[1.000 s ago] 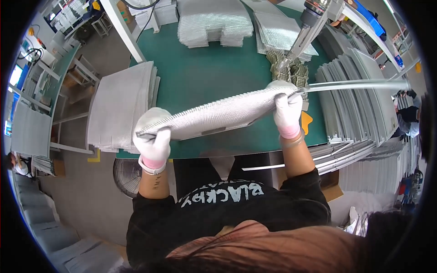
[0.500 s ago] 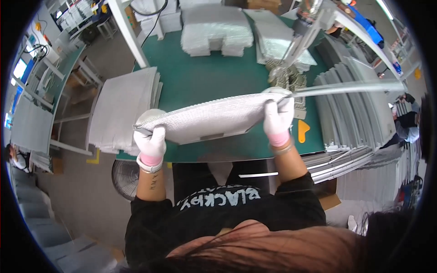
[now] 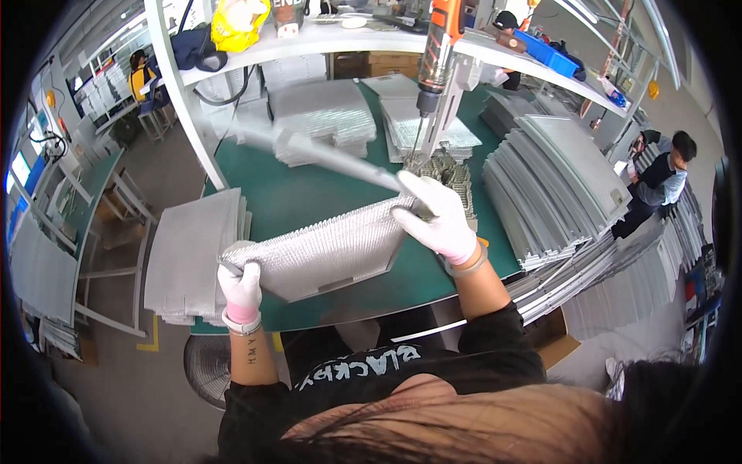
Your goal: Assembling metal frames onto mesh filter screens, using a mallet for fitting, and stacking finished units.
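Both my hands wear white gloves with pink cuffs. My left hand [image 3: 241, 288] pinches the left end of a silvery mesh panel [image 3: 328, 251], which is tilted above the green table [image 3: 297, 193]. At the panel's far right corner, my right hand [image 3: 439, 220] is closed round a long pale metal strip [image 3: 340, 161]. The strip slants up to the left over the table, its far end smeared by motion. Whether the right fingers also grip the panel's corner is hard to see. Behind that hand lies a heap of small metal clips [image 3: 448, 176], partly covered.
Mesh panels are stacked at the left [image 3: 193, 251], at the back [image 3: 325, 116] and in a leaning row at the right [image 3: 553, 189]. An orange power screwdriver [image 3: 442, 46] hangs point down above the clips. A white shelf [image 3: 309, 48] spans the back. Another person [image 3: 665, 174] stands far right.
The strip in my right hand has swung from pointing right to pointing up and left. The panel's right end has risen. My view has tipped up, showing the shelf and screwdriver.
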Motion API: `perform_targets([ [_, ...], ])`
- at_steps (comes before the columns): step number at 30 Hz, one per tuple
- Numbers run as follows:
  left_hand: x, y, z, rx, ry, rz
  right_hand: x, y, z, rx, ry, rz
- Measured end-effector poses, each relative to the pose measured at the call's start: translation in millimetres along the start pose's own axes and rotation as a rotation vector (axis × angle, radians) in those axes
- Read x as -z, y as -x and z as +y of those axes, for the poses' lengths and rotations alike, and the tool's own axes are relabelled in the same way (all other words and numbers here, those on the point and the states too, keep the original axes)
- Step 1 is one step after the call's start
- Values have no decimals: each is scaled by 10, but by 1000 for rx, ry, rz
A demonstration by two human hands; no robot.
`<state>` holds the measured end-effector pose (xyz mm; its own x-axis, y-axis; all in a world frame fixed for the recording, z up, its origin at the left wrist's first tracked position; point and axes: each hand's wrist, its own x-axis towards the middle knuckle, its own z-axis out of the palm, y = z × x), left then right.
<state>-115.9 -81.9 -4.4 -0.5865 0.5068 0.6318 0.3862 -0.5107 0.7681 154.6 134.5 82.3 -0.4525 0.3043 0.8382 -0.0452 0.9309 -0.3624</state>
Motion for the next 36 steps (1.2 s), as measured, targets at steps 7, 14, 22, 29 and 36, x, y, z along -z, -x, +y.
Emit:
perform_targets([
  [7,51,-10,1,-8,15,-74,371,-369,-9,324,-67,-456],
  [14,77,-29,55,42,-19,-34,458,-659,-208,478,24,-751],
  [22,-10,-171,479,39,15,-215,375,-858,-432,469,71,-886],
  [29,-104,-120,495,-48,10,-148,24,-831,-494,440,-139,-885],
  [36,-133,-74,341,-228,117,35,-71,-943,-629,521,-76,-925],
])
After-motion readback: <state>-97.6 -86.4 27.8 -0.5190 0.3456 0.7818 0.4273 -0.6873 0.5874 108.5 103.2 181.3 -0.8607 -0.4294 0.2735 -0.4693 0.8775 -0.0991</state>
